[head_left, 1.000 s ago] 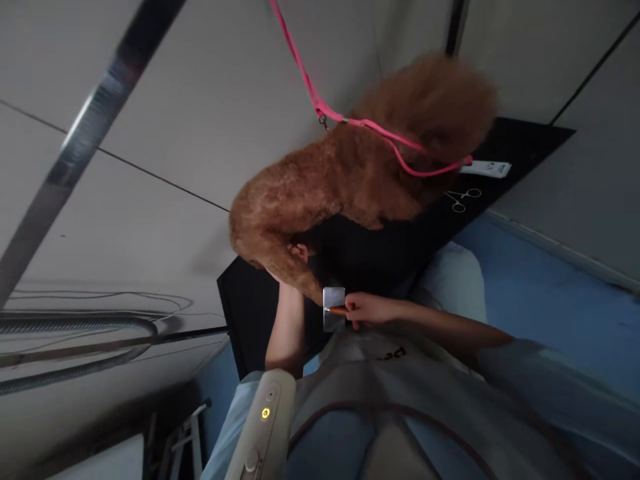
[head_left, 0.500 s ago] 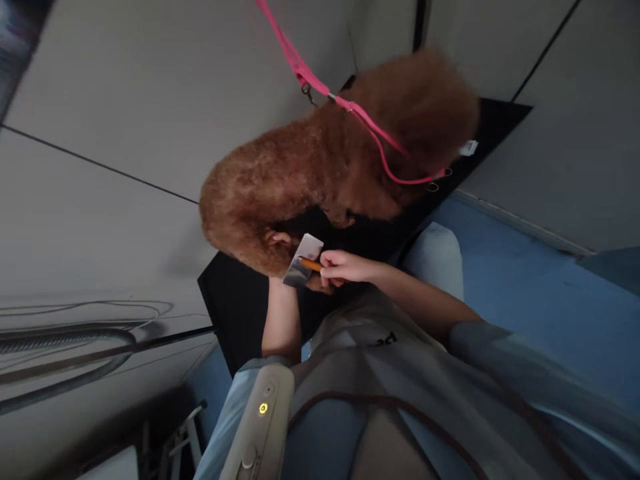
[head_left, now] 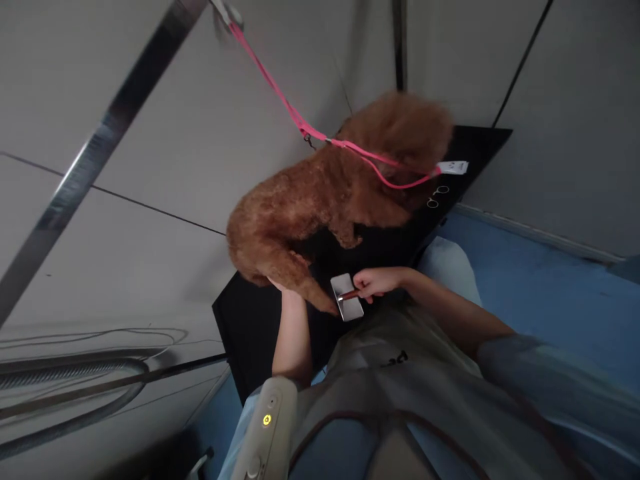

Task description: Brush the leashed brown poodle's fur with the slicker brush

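A brown curly-haired dog (head_left: 330, 200) stands on a black table (head_left: 250, 333), tethered by a pink leash (head_left: 280, 100) round its neck. My right hand (head_left: 377, 282) is closed on the orange handle of a metal slicker brush (head_left: 347, 297), whose head lies against the lower end of the dog's hind leg. My left hand (head_left: 279, 287) reaches up under the dog's rump beside that leg. Its fingers are buried in the fur, so their grip is hidden. Only the left wrist and forearm show clearly.
Metal scissors (head_left: 437, 197) and a white tag (head_left: 453, 167) lie near the table's far end. A pale device with a lit yellow button (head_left: 265, 420) hangs at my chest. A metal pole (head_left: 95, 167), a hose (head_left: 75, 373) and blue floor (head_left: 540, 280) surround the table.
The brush has gone from the dog's rump down to the lower hind leg. The view swung, and the dog's body now looks more stretched out along the table.
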Available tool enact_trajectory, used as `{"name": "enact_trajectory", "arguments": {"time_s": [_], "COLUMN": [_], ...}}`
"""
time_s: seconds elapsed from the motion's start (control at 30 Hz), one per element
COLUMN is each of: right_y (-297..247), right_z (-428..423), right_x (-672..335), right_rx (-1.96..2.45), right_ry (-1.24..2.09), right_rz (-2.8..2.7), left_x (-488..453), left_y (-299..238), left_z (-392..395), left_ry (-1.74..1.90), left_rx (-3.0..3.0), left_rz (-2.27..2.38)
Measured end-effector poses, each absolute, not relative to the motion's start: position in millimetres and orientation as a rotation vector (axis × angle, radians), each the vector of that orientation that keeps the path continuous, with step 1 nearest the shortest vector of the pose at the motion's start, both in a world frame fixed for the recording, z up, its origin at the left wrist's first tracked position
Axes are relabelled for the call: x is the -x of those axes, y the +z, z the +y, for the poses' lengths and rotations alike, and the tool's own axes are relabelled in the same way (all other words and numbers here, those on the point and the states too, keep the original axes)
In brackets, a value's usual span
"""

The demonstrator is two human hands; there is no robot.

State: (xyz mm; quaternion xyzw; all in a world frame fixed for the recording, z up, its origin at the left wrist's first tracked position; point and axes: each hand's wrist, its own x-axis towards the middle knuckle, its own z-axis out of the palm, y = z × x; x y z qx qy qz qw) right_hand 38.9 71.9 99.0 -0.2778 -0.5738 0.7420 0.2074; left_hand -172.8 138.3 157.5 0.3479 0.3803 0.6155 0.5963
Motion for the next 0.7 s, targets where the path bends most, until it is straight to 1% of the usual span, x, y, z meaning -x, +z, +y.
{"name": "enact_trajectory", "arguments": {"time_s": [0.03,0.13,0.17,0.2,0.33,0.4,0.5,0.53,0.57,0.63,0.7], "right_y": [104,119,120,117,97,95,98,96,93,86,83], "right_z": [73,66,60,52,20,19,31,33,33,28,24], "right_x": [-40,-22,-11,0,21,21,25,29,34,41,44], "right_rx": [0.758,0.669,0.676,0.715,0.938,0.879,0.794,0.817,0.864,0.969,0.945], "right_ry": [1.980,1.650,1.598,1.626,1.993,1.969,1.742,1.729,1.771,1.963,2.084], "right_rz": [-1.530,-1.099,-0.998,-0.975,-1.178,-1.177,-0.932,-0.867,-0.836,-0.868,-0.919], "left_x": [172,166,165,165,172,177,182,184,186,190,195], "left_y": [158,157,156,155,149,145,137,134,131,125,118], "left_z": [138,137,138,138,142,145,150,151,151,151,148], "left_ry": [1.405,1.343,1.326,1.304,1.234,1.185,1.162,1.161,1.154,1.125,1.083], "left_rx": [-0.806,-0.796,-0.784,-0.765,-0.714,-0.723,-0.753,-0.756,-0.754,-0.749,-0.750], "left_rz": [0.888,0.882,0.879,0.880,0.857,0.835,0.884,0.923,0.957,0.980,0.958]}}
